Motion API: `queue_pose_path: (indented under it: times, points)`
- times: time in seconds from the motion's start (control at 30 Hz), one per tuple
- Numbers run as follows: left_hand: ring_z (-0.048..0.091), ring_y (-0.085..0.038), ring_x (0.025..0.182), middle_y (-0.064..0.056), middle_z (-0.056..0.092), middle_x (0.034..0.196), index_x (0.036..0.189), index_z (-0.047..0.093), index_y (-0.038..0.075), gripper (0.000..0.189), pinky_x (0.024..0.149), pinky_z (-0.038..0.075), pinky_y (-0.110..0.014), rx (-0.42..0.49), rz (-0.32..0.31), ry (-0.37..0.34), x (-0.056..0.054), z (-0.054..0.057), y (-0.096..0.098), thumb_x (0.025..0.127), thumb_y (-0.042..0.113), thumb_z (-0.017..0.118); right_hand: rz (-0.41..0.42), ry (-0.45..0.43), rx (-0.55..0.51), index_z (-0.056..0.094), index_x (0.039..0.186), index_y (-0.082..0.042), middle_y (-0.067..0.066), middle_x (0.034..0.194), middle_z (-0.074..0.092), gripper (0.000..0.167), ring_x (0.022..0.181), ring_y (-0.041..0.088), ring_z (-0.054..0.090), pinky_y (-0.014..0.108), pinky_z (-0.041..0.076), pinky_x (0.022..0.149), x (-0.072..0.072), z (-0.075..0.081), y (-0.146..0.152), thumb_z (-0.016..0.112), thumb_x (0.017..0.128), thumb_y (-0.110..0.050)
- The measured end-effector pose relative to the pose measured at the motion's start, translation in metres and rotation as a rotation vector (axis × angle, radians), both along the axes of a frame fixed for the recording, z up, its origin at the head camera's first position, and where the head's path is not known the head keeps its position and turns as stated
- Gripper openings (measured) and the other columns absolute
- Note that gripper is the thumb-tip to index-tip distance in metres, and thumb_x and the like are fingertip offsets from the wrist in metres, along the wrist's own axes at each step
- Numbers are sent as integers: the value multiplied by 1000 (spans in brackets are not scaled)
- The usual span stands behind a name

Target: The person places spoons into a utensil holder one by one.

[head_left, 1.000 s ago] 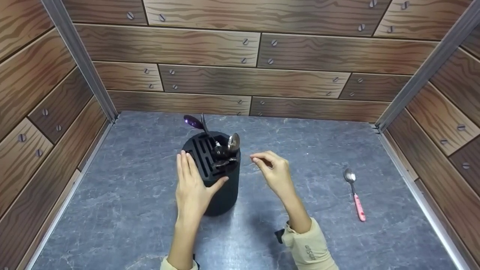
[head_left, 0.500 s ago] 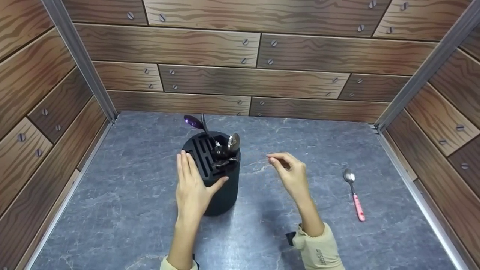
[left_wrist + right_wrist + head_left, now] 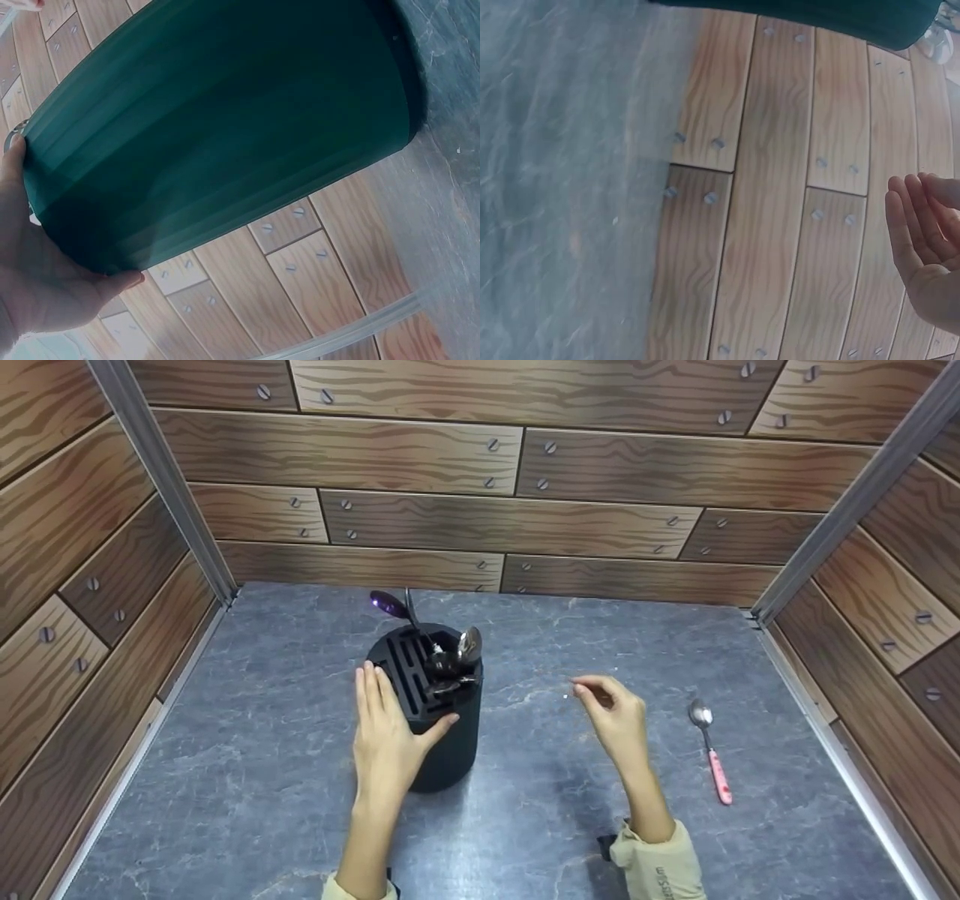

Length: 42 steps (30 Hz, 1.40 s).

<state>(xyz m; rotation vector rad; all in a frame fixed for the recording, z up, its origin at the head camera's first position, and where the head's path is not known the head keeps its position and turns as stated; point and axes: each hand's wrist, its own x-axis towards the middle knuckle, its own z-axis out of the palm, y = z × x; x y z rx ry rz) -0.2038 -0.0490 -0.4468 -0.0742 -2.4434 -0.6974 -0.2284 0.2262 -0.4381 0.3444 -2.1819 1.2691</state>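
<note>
A black cylindrical utensil holder [image 3: 450, 742] with a slotted top stands left of centre in the head view. My left hand [image 3: 384, 739] rests against its near left side, fingers straight along the rim and thumb spread across the front. The left wrist view shows that palm against the holder's wall [image 3: 225, 135], which looks dark green there. Several spoons stand in the slots, among them a purple one [image 3: 388, 604] and a silver one [image 3: 469, 645]. Right of the holder, my right hand [image 3: 619, 724] hovers with fingers loosely bent and thumb near the index fingertip; nothing shows between them.
A spoon with a pink handle [image 3: 718, 776] lies on the grey marbled tabletop [image 3: 247, 780] at the right, beyond my right hand. Wood-patterned panels [image 3: 420, 457] wall the table at the back and both sides, with metal strips along the corners.
My right hand has moved right and slightly toward me, away from the holder and closer to the pink-handled spoon. The left hand and the holder have stayed in place.
</note>
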Motion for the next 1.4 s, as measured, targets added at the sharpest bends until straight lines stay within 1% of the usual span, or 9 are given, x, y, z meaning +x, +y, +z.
queue_pose_path:
  times: [0.17, 0.27, 0.37, 0.5, 0.63, 0.73, 1.13, 1.27, 1.4]
  points:
    - [14, -35, 135, -30, 22, 143, 135, 27, -18, 114, 100, 32, -43, -2, -3, -7, 0, 1, 0, 67, 66, 64, -46, -19, 0, 68, 90, 4, 12, 82, 67, 9, 72, 24, 65, 17, 50, 66, -7, -25, 22, 66, 82, -1]
    - [14, -35, 134, -30, 22, 142, 134, 27, -18, 113, 100, 32, -43, -7, -5, -8, 0, 1, 0, 68, 66, 64, -72, -13, 1, 67, 88, 6, 14, 81, 67, 7, 69, 25, 65, 15, 50, 66, -1, -26, 28, 66, 81, 2]
    - [14, -35, 134, -30, 22, 142, 134, 27, -18, 113, 100, 31, -43, -7, -7, -9, 0, 0, 0, 68, 65, 64, -103, -19, 1, 67, 86, 7, 15, 79, 67, 7, 68, 24, 66, 13, 48, 65, 1, -33, 38, 67, 81, 4]
    - [15, -35, 134, -30, 22, 143, 134, 27, -18, 113, 100, 32, -43, -8, -3, -6, 1, 1, 0, 67, 65, 65, -159, -63, 0, 68, 86, 5, 14, 79, 67, 7, 68, 11, 64, 11, 48, 64, 1, -49, 56, 68, 80, 2]
    - [16, -35, 134, -30, 23, 142, 134, 28, -18, 114, 100, 32, -43, -13, 6, 0, 1, 2, 0, 67, 65, 65, -213, -88, -1, 69, 86, 4, 14, 78, 68, 6, 67, -4, 59, 10, 47, 62, 2, -52, 67, 67, 80, 3]
    - [15, -35, 134, -29, 23, 143, 134, 27, -18, 113, 100, 32, -43, -10, 7, -7, 0, 1, 0, 67, 65, 65, -263, -106, 14, 69, 87, 4, 14, 79, 68, 7, 67, -7, 57, 8, 45, 61, 3, -53, 76, 67, 81, 2]
    - [15, -34, 134, -28, 22, 143, 134, 29, -17, 113, 97, 36, -43, -20, 12, 7, 1, 1, 0, 67, 66, 64, -456, -267, 98, 69, 91, 1, 16, 89, 68, 10, 78, 24, 64, 4, 40, 63, 9, -58, 112, 67, 83, -4]
    - [16, -35, 134, -29, 23, 143, 134, 29, -18, 112, 95, 38, -44, -23, 10, 17, 1, 1, 0, 67, 66, 64, -500, -292, 131, 69, 92, 2, 18, 90, 67, 12, 81, 31, 64, 23, 47, 68, 10, -61, 124, 66, 83, -5]
    - [16, -35, 134, -29, 23, 143, 133, 30, -18, 111, 95, 38, -44, -17, 7, 21, 1, 0, -1, 68, 65, 64, -520, -309, 148, 67, 94, 4, 22, 90, 66, 14, 82, 37, 63, 44, 44, 74, 11, -62, 135, 65, 83, -3]
